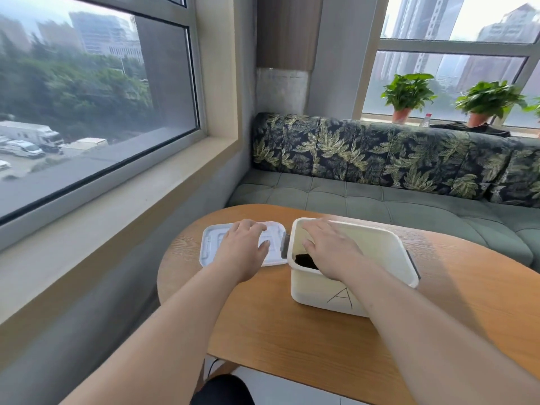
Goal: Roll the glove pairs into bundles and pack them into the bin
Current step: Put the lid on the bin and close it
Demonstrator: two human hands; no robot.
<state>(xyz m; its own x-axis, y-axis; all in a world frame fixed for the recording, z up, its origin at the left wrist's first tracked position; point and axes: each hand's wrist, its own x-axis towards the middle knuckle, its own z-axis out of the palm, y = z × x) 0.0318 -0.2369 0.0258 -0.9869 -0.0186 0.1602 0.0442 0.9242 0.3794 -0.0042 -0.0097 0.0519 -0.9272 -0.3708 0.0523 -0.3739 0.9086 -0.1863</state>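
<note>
My left hand [244,249] lies flat, fingers relaxed, on the lid [211,244] at eleven o'clock. My right hand [330,247] hovers spread over the bin [317,290] at one o'clock, gripping nothing. The dark glove bundle [305,261] sits in the bin's seven-o'clock corner; it is probably soft, light and springy, so I'd squeeze across its rolled middle.

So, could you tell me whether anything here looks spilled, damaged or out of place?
Nothing stands out. The bin stands upright, its lid lies flat beside it under the left hand, and the right hand reaches inside.
</note>
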